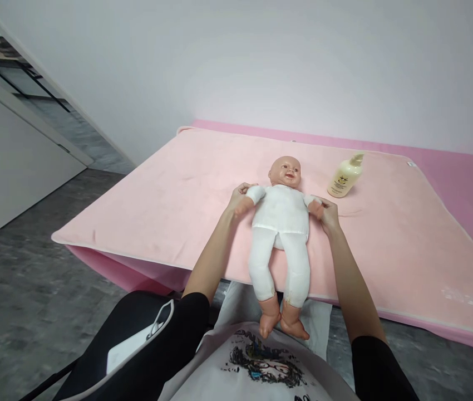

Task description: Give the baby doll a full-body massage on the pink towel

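A baby doll [281,214] with a white cloth body lies on its back on the pink blanket [157,206], its head toward the wall and its feet over the near edge. On the doll's arm at the left of the view, my left hand [239,195] is closed, fingers at the white sleeve. My right hand [329,214] grips the doll's other arm near its hand. Both doll arms are spread out to the sides. Parts of my fingers are hidden behind the doll's arms.
A cream pump bottle [344,177] stands on the blanket right of the doll's head. Behind the table rises a white wall [303,67]. A white power bank [130,348] with a cable lies at lower left. A door [15,161] is at far left.
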`<state>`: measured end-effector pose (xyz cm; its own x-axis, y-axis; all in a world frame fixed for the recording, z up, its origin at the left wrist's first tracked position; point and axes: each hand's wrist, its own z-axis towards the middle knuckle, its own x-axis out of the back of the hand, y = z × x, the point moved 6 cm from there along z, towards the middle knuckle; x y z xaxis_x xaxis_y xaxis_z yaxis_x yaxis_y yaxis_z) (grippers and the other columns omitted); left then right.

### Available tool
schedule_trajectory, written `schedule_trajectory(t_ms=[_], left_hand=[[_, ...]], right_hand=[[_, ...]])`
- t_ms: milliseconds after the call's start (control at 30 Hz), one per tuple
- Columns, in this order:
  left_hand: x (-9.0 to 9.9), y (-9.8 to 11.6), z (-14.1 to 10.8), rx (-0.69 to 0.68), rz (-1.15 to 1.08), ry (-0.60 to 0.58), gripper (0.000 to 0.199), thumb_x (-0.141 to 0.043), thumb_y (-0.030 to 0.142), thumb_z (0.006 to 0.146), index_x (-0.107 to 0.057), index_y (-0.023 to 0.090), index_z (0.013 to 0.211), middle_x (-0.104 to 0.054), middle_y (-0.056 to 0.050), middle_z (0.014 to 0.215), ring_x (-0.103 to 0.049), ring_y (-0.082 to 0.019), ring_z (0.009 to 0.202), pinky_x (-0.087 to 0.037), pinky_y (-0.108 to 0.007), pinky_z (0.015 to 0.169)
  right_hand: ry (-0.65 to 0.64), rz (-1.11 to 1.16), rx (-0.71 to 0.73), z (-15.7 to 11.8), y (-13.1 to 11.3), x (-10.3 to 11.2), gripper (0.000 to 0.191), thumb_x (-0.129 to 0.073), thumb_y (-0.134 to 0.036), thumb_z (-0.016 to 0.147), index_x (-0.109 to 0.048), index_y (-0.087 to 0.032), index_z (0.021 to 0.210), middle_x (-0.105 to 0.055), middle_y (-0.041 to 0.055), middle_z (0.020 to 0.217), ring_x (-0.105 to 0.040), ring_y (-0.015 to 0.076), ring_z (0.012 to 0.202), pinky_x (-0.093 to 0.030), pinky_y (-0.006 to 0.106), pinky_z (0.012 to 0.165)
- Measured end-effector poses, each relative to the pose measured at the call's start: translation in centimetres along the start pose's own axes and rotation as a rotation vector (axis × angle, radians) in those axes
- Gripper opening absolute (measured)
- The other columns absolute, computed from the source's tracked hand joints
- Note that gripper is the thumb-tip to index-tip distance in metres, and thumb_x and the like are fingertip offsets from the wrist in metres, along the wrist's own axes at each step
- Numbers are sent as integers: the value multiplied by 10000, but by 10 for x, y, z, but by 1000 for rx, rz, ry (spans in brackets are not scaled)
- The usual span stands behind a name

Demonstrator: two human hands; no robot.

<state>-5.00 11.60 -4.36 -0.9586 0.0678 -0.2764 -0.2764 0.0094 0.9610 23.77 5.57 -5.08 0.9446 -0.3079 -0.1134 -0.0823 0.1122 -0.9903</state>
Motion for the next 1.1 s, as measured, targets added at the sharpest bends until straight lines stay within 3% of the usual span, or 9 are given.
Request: schedule_trajectory(t_ms=[133,267,433,633,900,1100], left_hand=[[-8,2,-5,-7,78,-165,235,-724,154,443,-560,138,609,-658,-89,958,-598,-202,899,-465,-352,805],[-8,8,-8,-24,106,-215,231,-742,175,435,-610,138,621,-670,-93,909,-598,-217,911,-458,-358,821],[-6,11,-8,-50,171,-105,397,-774,356,496,-663,119,793,-665,-83,832,-590,-209,833,-458,-307,734],[-2,-2,-2,-16,186,5,404,-668,513,640,-544,137,557,-477,5,529,-453,-93,524,-351,-224,514],[-8,-5,-2,12,233,4,420,-669,489,646,-456,151,517,-345,39,497,-312,-60,453,-254,-227,456],[-6,0,-4,6,359,84,437,-646,487,666,-415,161,489,-325,36,491,-310,-70,463,-234,-244,474]], right_hand=[[-143,70,18,-1,-2,-2,35,-645,-177,498,-631,-204,517,-667,19,798,-600,186,878,-445,383,866],[-149,90,28,-1,-2,-2,54,-620,-156,504,-641,-201,525,-668,20,805,-607,177,871,-443,377,886],[-47,25,41,1,0,0,171,-558,-208,533,-677,-203,656,-676,21,817,-603,176,841,-457,367,847],[-18,-2,31,2,-1,-3,284,-638,-300,567,-665,-193,829,-659,19,863,-585,157,808,-464,314,750],[-24,-176,37,2,-3,-8,299,-637,-441,625,-585,-147,623,-520,-26,583,-445,103,578,-358,234,539],[-31,-249,-1,7,3,-9,363,-621,-506,634,-557,-150,607,-475,-32,551,-407,93,546,-330,228,508]])
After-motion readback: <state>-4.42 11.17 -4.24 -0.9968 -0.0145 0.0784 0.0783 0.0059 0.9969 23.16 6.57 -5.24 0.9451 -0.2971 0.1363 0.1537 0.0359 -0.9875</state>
